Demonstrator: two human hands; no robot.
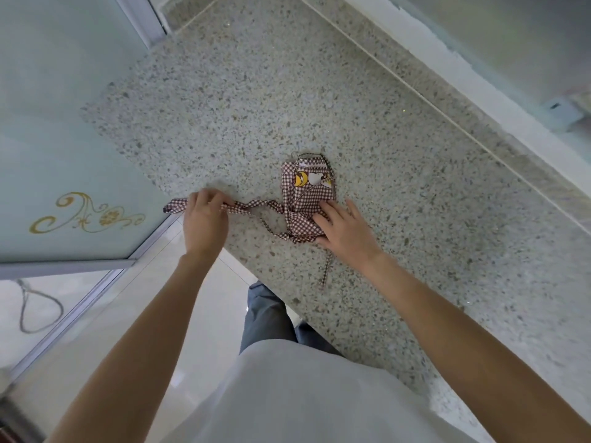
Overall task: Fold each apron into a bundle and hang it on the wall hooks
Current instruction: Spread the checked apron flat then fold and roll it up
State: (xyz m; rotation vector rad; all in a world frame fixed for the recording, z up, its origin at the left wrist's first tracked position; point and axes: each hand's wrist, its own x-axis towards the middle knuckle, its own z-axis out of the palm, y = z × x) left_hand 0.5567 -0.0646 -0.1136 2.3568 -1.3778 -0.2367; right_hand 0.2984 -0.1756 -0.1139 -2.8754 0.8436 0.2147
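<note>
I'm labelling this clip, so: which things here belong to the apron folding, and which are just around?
Part of the job:
- checked apron, folded, on the counter
- apron strap, gripped by the left hand
- right hand, pressing the apron flat

Just around:
- glass door
- cord loop

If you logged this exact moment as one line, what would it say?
step: tying bundle | apron: folded, on counter | left hand: grips strap, pulled sideways | right hand: presses apron flat | hung: not yet

Apron (305,196) maroon-white gingham; countertop (256,107) grey speckled.
</note>
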